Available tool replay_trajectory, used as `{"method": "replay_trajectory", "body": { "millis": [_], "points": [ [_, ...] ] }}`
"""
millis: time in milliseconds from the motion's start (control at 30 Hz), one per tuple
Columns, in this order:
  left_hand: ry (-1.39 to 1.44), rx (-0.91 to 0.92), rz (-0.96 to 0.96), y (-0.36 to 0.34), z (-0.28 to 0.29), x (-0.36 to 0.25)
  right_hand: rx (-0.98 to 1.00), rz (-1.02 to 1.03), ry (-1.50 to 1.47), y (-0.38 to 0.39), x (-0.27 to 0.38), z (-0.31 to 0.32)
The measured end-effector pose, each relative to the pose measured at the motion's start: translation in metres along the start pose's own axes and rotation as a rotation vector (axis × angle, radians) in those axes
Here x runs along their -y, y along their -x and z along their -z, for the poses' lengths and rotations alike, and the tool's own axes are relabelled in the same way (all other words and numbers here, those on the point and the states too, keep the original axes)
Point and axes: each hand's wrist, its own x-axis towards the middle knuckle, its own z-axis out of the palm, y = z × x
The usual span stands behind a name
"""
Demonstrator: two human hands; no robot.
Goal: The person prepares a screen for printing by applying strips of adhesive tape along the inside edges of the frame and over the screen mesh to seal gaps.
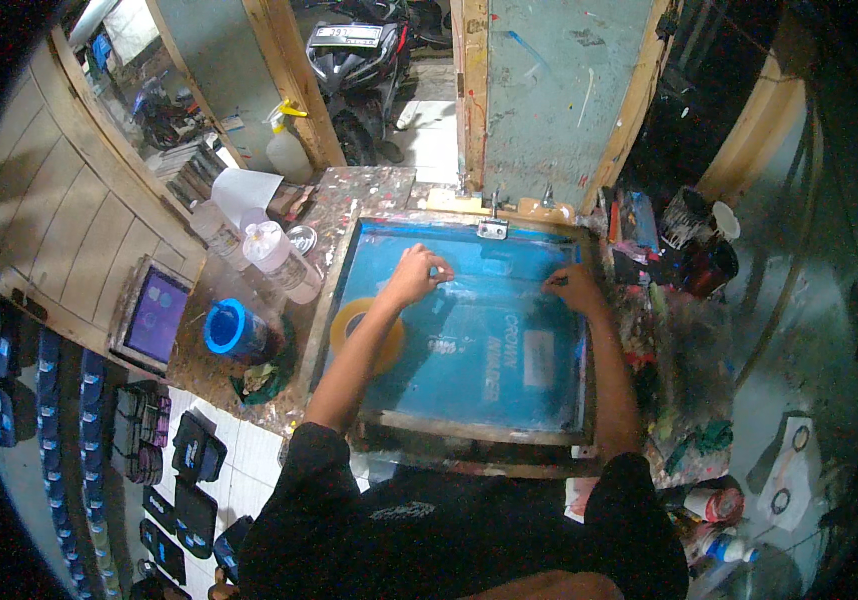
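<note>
A silk-screen frame (577,437) with blue mesh lies on the worktable in front of me; pale lettering and a light rectangle show on the mesh. My left hand (417,277) is over its far middle, thumb and fingertips pinched. My right hand (576,290) is near its right edge, fingers also pinched. Between them runs a faint see-through band that looks like a strip of clear tape (497,281), low over the mesh or on it; I cannot tell which. A yellowish tape roll (341,334) lies flat on the mesh's left side, partly behind my left forearm.
A metal hinge clamp (493,229) grips the frame's far edge. To the left stand a blue-rimmed tub (236,328), plastic bottles (280,262), a spray bottle (289,150) and a small purple screen (154,308). Paint-stained cans (709,265) crowd the right. Black-and-blue pouches (195,515) lie lower left.
</note>
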Motion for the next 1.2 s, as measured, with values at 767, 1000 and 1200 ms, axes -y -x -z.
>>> {"method": "replay_trajectory", "body": {
  "millis": [767, 1000, 1200],
  "points": [
    [-0.224, 0.230, -0.435, -0.020, 0.014, 0.014, -0.060, 0.286, 0.112, 0.006, -0.019, 0.006],
    [-0.332, 0.256, -0.454, -0.019, 0.017, 0.019, 0.053, 0.351, 0.235, 0.000, -0.015, 0.008],
    [-0.364, 0.246, -0.452, -0.020, 0.027, 0.013, 0.043, 0.368, 0.227, -0.003, -0.007, 0.016]
  ]
}}
